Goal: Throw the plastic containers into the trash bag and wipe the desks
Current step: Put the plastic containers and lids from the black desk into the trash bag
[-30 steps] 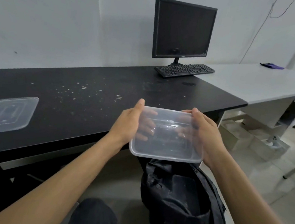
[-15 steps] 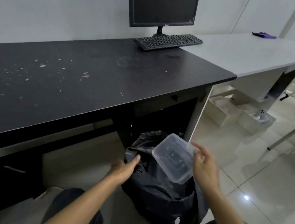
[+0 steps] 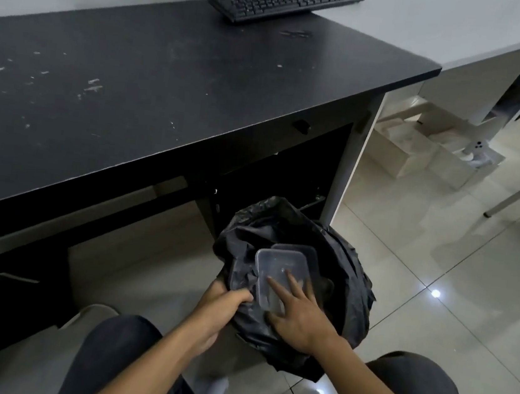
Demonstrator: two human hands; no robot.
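Matte black rectangular desk, speckled with pale crumbs, fills 10 o'clock. Left hand clutches the near rim of the crumpled black plastic trash bag at 6 o'clock. Clear rectangular plastic container lies in the bag's mouth. Right hand presses it with straight, spread fingers.

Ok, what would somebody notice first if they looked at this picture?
Probably the trash bag on the floor by the black desk, with a clear plastic container in its mouth. The right hand presses flat on it while the left hand grips the bag's rim. Above, the desk shows pale crumbs at its left.
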